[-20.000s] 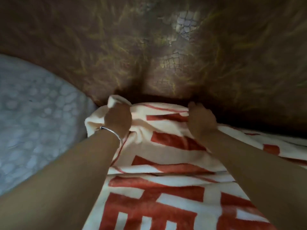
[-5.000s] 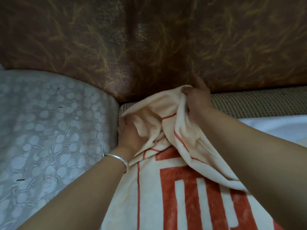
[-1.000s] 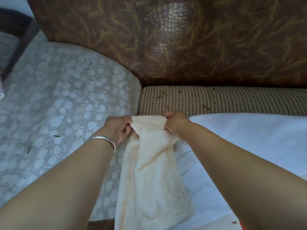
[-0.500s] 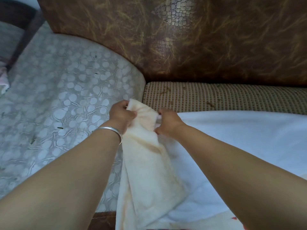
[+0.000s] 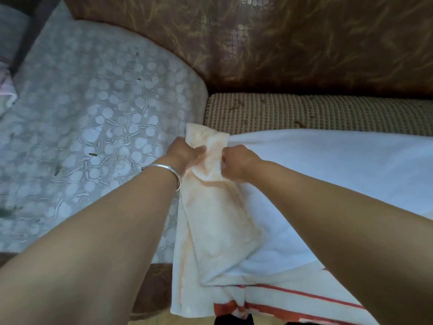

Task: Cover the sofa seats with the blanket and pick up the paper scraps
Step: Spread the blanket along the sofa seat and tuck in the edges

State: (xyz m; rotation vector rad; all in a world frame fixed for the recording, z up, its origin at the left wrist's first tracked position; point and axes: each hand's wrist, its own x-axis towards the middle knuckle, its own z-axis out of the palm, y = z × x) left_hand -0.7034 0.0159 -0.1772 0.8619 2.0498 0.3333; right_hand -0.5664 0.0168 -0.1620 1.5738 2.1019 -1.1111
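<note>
Cream blanket [image 5: 210,221] corner bunched between both hands, left [image 5: 185,152] and right [image 5: 236,164] gripping it.

Cream blanket [image 5: 210,221] with red stripes drapes over the sofa seat [image 5: 316,113], end bunched.

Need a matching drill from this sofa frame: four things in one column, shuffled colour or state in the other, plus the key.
Things:
1. blanket
2. seat cushion
3. armrest
4. backrest

Colour or state:
a. brown with yellowish streaks
b. pale grey, pebble pattern
c. tan woven, back strip uncovered
d. bunched corner gripped by left hand and right hand

Pairs: 1-d, 2-c, 3-b, 4-a.
</note>
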